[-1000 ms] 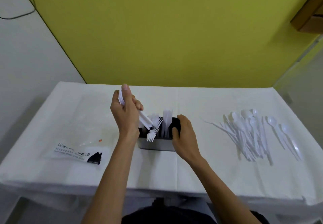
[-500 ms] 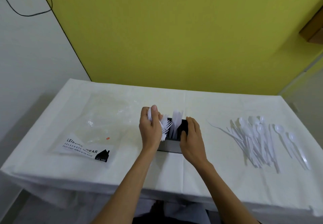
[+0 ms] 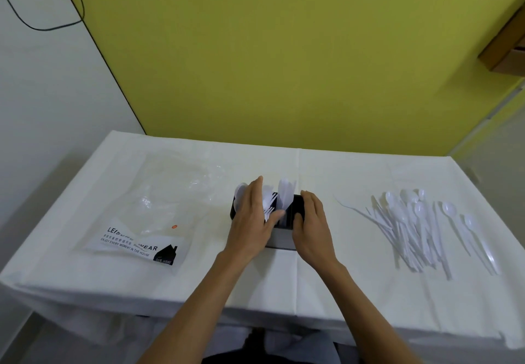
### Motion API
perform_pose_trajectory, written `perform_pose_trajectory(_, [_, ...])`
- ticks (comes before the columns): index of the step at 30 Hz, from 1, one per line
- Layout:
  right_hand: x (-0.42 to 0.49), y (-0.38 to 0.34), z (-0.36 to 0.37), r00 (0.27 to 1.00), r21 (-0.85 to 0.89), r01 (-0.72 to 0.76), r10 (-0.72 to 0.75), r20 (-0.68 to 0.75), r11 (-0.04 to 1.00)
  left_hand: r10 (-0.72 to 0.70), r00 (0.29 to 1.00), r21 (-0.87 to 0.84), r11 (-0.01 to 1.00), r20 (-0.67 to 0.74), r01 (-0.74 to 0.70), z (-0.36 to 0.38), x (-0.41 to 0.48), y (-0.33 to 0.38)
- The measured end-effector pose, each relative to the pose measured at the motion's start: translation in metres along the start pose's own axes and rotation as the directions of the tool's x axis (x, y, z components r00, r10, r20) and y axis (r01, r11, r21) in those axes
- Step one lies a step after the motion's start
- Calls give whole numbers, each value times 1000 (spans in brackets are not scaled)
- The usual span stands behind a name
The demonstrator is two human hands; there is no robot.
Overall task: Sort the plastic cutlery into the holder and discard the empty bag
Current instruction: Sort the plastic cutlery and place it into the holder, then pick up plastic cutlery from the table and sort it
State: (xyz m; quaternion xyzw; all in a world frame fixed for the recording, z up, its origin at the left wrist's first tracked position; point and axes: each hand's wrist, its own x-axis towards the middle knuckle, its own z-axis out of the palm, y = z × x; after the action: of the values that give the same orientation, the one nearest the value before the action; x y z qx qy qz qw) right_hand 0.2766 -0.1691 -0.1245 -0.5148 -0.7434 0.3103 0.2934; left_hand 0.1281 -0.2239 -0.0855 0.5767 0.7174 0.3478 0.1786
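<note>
While the right hand (image 3: 311, 230) grips the holder (image 3: 280, 240), the flat, spread left hand (image 3: 251, 223) should push the forks (image 3: 269, 207) down gently.

The dark-rimmed holder (image 3: 280, 238) is standing upright, white forks (image 3: 270, 207) and knives (image 3: 285, 193) sticking up from its compartments. Loose cutlery (image 3: 412, 221), mostly spoons, is lying heaped well to its right. The clear, printed bag (image 3: 136, 240) is lying flat on its left.

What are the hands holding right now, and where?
The right hand grips the holder by its right end. The left hand lies flat against the forks standing in it, gripping nothing.
</note>
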Motion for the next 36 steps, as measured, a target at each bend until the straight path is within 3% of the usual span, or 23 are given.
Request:
perform_pose_trajectory(6, [-2, -1, -6, 999, 2, 42, -42, 7, 999, -67, 979, 5, 998, -190, 69, 9, 27, 3])
perform_pose_trajectory(10, [-5, -2, -9, 998, 17, 58, -58, 2, 998, 55, 960, 158, 987, -275, -12, 17, 21, 4])
perform_pose_trajectory(24, [-3, -3, -12, 997, 48, 73, -74, 9, 996, 13, 982, 176, 984, -189, 21, 19, 23, 7])
perform_pose_trajectory(30, [-1, -2, -15, 995, 61, 80, -83, 47, 995, 35, 958, 124, 992, -286, 0, 22, 22, 26])
perform_pose_trajectory(36, [-4, -5, -45, 1000, 181, -10, 7, 17, 984, 178, 951, 84, 983, -252, -161, 45, 19, 72])
